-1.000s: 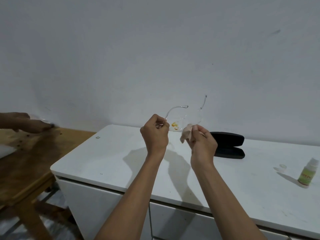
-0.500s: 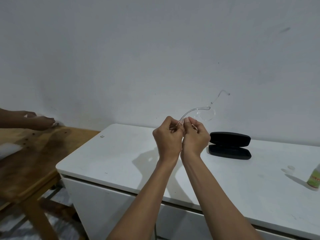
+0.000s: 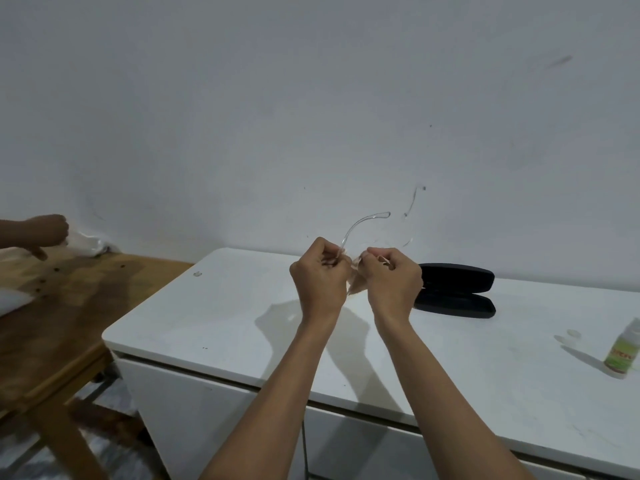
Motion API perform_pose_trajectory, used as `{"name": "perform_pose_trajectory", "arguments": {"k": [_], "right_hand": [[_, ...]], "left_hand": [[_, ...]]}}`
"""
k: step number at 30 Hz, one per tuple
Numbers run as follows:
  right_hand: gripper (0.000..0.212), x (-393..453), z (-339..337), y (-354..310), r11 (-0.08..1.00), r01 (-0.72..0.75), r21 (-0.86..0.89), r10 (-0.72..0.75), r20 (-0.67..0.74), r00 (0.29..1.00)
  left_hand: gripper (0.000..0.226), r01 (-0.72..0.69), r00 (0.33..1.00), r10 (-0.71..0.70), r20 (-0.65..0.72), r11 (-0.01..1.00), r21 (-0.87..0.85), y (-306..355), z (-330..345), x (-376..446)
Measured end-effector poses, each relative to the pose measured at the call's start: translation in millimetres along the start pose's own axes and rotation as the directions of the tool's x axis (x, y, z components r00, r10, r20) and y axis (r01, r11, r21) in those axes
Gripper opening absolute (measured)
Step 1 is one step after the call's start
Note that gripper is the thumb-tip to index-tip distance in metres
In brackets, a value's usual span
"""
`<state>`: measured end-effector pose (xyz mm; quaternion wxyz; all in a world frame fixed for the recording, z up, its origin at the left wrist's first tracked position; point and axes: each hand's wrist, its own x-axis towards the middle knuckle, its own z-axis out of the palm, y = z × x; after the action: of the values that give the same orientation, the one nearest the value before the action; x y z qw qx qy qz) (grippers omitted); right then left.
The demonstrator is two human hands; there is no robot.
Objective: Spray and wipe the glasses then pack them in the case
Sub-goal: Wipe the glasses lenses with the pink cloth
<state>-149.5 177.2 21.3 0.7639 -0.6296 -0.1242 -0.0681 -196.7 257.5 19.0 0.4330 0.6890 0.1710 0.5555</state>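
A single wide-angle view is given, taken from the person's head and aimed forward and slightly down. The white cabinet top [image 3: 214, 317] is seen from its near edge toward the grey wall [image 3: 311, 116] behind. Both forearms are seen reaching away from the lens; the frame edges are curved by distortion.

Clear-framed glasses [image 3: 363, 225] held aloft with cloth [image 3: 356, 284]; black case [image 3: 453, 291] lies open; spray bottle [image 3: 623, 351] upright.

Both arms raised, left hand [image 3: 320, 275] & right hand [image 3: 393, 277] w/ fingers curled, close together.
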Motion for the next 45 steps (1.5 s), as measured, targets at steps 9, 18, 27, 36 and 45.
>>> {"name": "perform_pose_trajectory", "arguments": {"k": [9,18,27,36,45], "right_hand": [[0.019,7,21,-7,0.937,-0.040,0.348,0.083,-0.108,0.991],[0.015,26,-12,-19,0.998,-0.054,0.044,0.033,0.394,0.919],[0.014,2,-6,-13,1.000,0.008,0.027,-0.011,0.096,0.995],[0.017,10,15,-11,0.956,-0.044,0.292,0.073,-0.091,0.993],[0.005,22,-15,-10,0.998,-0.019,0.055,0.000,0.337,0.942]], "left_hand": [[0.016,-0.068,0.998,0.067,-0.007,0.994,-0.087,24,13,-4],[0.018,0.020,1.000,-0.018,0.025,0.995,-0.095,14,-4,15],[0.019,0.021,1.000,-0.021,0.008,0.999,-0.043,3,-5,9],[0.015,-0.017,0.999,0.021,0.028,0.993,-0.120,20,12,0],[0.015,0.042,0.998,-0.036,0.057,0.994,-0.104,13,0,9]]}}
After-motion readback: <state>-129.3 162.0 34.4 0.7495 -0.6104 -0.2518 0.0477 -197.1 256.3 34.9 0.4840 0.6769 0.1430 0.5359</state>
